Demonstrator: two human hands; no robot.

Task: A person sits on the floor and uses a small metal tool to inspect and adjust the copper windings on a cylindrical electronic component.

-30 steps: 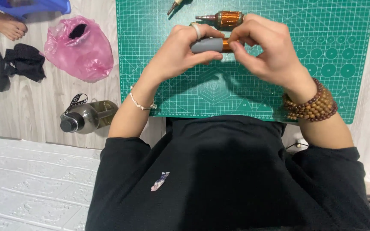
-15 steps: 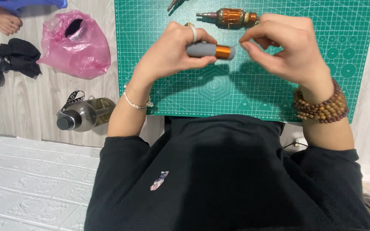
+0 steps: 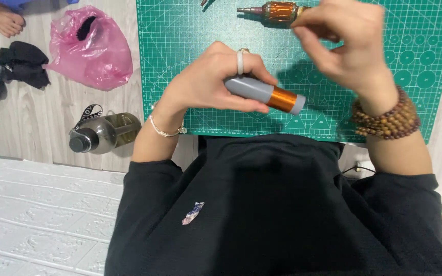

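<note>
My left hand grips a grey cylinder with an orange copper-coloured band, held level just above the near part of a green cutting mat. My right hand is raised over the mat to the right, fingers loosely curled and apart, holding nothing that I can see. Its fingertips are close to a copper-wound motor rotor with a metal shaft lying at the mat's far edge. A white ring sits on my left hand, a thin bracelet on that wrist, and wooden bead bracelets on my right wrist.
On the wooden floor to the left lie a pink plastic bag, dark cloth and a dark water bottle on its side. Another person's bare foot shows at the top left. White textured panels lie nearer to me.
My right hand has let go of the grey cylinder and lifted away toward the rotor at the far edge. My left hand keeps the cylinder.
</note>
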